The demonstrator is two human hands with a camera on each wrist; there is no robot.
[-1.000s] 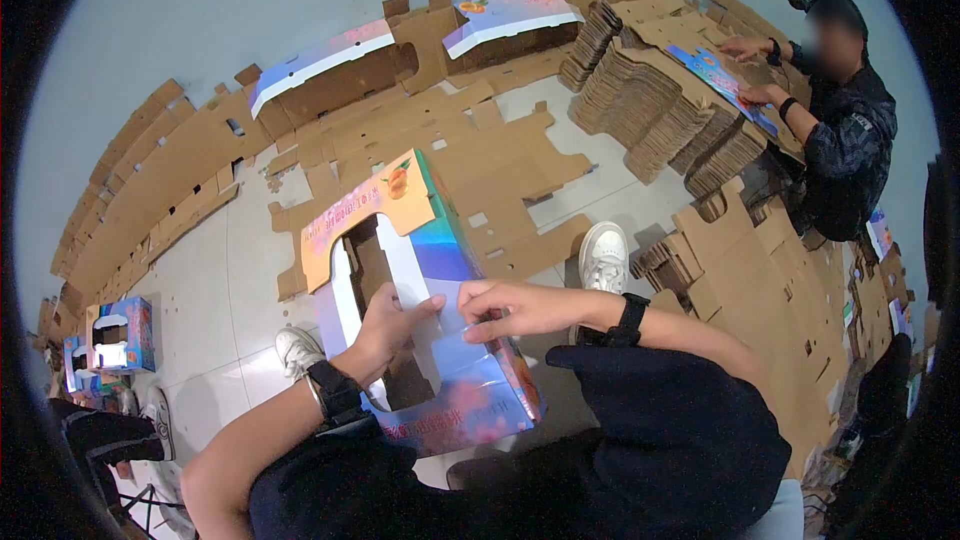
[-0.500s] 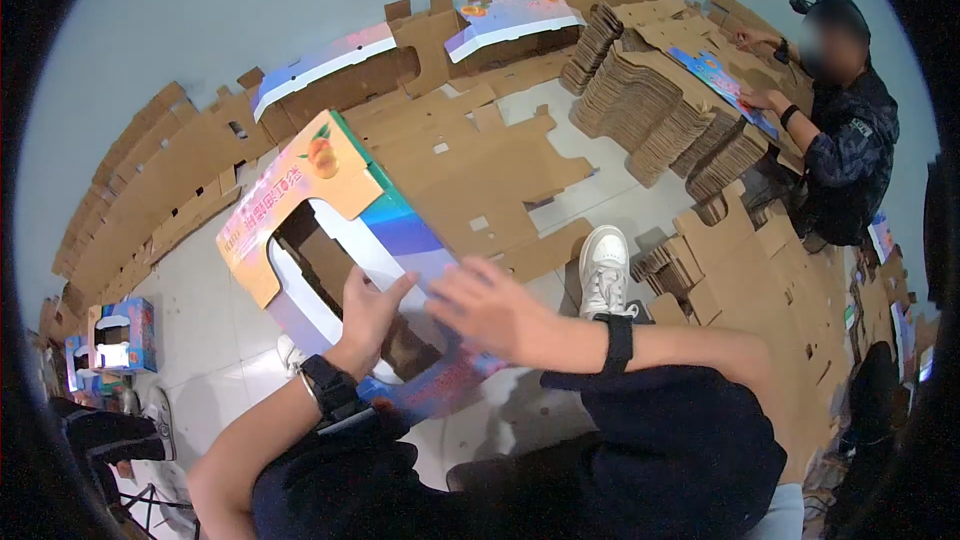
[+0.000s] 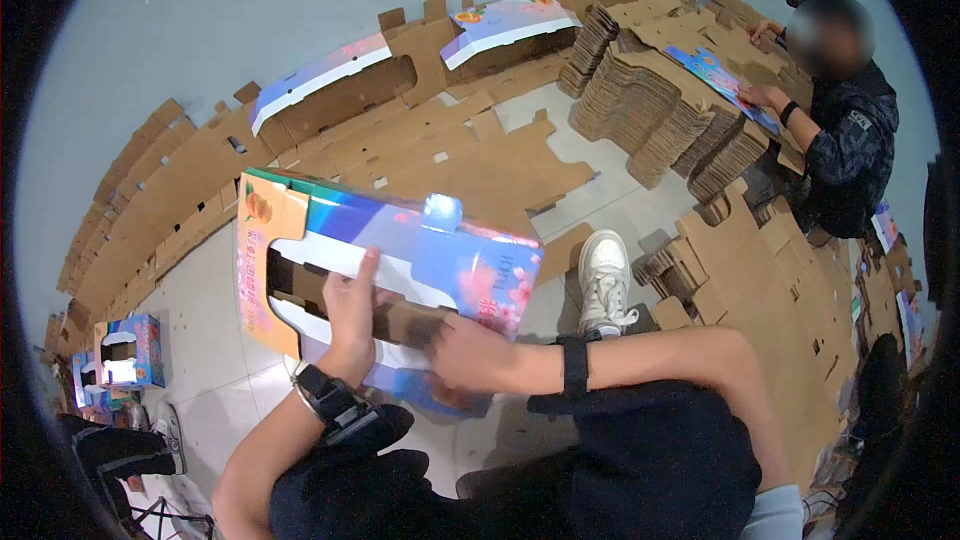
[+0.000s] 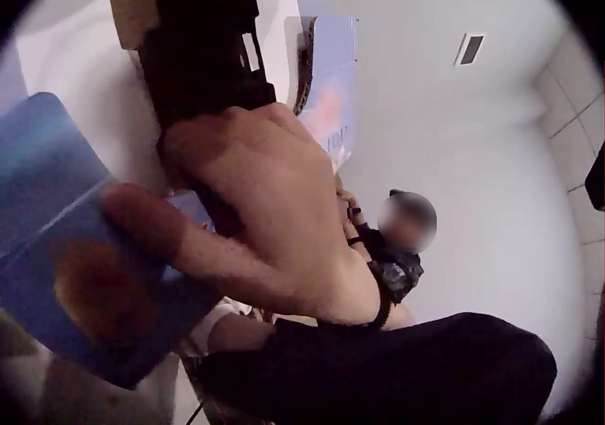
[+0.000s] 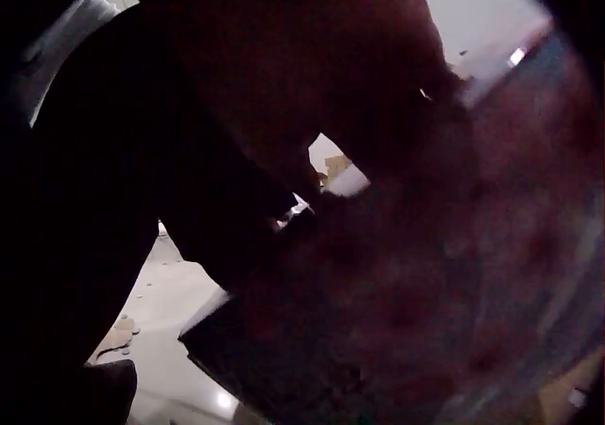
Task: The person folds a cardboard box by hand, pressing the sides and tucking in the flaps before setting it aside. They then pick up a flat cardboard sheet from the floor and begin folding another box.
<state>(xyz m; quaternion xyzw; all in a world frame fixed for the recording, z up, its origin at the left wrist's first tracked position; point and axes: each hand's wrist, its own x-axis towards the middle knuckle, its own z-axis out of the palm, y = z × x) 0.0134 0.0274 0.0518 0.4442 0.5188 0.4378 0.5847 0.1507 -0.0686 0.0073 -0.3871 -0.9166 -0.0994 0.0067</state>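
Observation:
A printed cardboard box with a handle-shaped opening in its face is tilted over the person's lap, its orange end to the left. The left hand grips it at the opening, thumb along the white edge and fingers reaching inside; in the left wrist view the thumb lies over a blue panel. At the box's near right part the right hand, blurred, holds the edge of the opening with curled fingers. A small glossy flap sticks up from the far long side. The right wrist view is mostly dark.
Flat cardboard sheets cover the floor ahead. Stacked cardboard stands at the back right, where another person handles a printed sheet. Finished-looking boxes sit at the left. More cardboard lies at the right.
The box has turned counterclockwise, its orange end swinging from the far side to the left. The right hand has moved from the box's right side down to the near edge of the opening.

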